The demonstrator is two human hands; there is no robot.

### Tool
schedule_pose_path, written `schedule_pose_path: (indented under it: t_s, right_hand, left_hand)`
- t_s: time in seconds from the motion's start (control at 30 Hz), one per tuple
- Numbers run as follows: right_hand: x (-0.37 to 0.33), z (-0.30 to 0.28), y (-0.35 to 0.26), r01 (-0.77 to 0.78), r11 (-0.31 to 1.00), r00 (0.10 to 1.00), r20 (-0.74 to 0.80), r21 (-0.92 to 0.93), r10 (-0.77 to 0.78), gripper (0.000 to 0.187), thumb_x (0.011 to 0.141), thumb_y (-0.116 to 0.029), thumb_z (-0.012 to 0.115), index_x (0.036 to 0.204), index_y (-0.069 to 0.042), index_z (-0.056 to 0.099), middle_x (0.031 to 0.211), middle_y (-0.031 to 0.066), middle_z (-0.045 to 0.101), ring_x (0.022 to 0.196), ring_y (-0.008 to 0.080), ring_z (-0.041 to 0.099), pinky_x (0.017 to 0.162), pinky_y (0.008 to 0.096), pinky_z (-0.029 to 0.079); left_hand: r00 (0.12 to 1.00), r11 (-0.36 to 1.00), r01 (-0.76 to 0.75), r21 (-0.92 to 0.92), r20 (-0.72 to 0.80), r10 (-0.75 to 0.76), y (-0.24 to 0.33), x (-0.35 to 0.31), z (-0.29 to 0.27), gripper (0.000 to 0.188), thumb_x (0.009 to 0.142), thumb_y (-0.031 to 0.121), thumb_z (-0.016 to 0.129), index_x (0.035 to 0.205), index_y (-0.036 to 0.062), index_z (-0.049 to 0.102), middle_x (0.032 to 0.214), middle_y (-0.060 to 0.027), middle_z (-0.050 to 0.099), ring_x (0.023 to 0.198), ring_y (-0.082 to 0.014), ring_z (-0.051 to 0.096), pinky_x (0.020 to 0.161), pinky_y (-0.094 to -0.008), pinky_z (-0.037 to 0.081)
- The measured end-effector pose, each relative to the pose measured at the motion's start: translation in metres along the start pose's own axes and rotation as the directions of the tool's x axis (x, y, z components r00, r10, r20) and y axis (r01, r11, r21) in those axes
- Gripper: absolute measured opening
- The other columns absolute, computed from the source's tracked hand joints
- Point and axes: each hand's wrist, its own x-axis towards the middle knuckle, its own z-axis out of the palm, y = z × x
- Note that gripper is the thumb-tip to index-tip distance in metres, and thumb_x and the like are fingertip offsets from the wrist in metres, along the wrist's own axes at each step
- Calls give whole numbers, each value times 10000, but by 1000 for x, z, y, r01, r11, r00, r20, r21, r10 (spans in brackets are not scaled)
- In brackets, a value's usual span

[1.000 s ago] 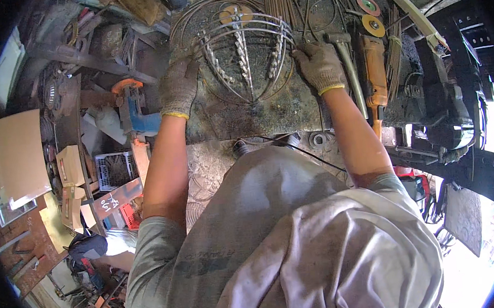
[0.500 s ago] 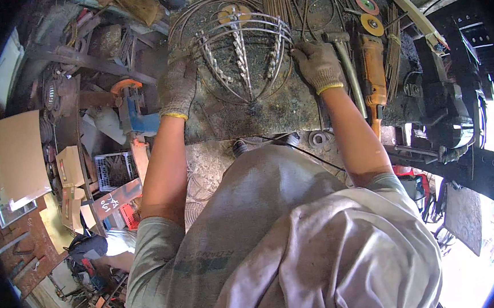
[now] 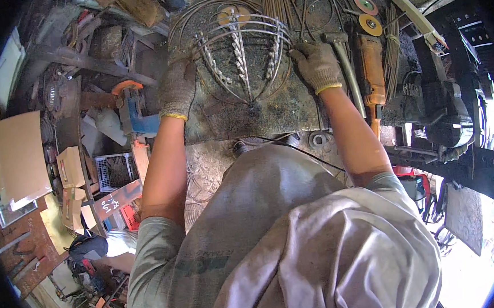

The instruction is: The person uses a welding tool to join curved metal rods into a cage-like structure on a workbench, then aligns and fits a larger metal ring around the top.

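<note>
A basket-like frame of bent metal rods (image 3: 241, 63) lies on the dark workbench (image 3: 233, 120). Its curved double rim faces away from me, and its ribs, with small twisted metal pieces along them, meet in a point on my side. My left hand (image 3: 177, 90), in a grey knit glove, is closed at the left end of the rim. At the right end, my gloved right hand (image 3: 316, 68) has its fingers curled against the rim. Both sets of fingertips are partly hidden.
Right of the frame lie a hammer (image 3: 347, 72) and an orange angle grinder (image 3: 373, 71). Grinding discs (image 3: 370, 24), a bundle of thin rods (image 3: 277, 3) and coiled wire (image 3: 186, 15) sit farther back. A blue clamp-like tool (image 3: 141, 122) stands left of the bench.
</note>
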Motion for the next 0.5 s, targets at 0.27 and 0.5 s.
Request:
schedule_pose_path:
  t_s: [0.27,0.5]
  right_hand:
    - [-2,-8,-7,12,999,1000,2,-39,-11,393,954,-467,627,1192,-184,760,1156,170,736,1107,365,677,977,467,518]
    - [1,2,0,3,1000,1000,15,-16,-2,396,952,-477,625,1215,-209,754,1163,159,737,1152,371,657,1008,462,503]
  left_hand:
    - [998,991,-34,-133,-56,27,3,-1,-7,364,977,326,648,1172,26,716,1152,-236,716,1098,-376,684,924,-445,520]
    - [959,935,-241,-259,-211,189,77,5,-58,252,916,252,690,1071,60,744,1051,-189,732,994,-384,694,864,-452,551]
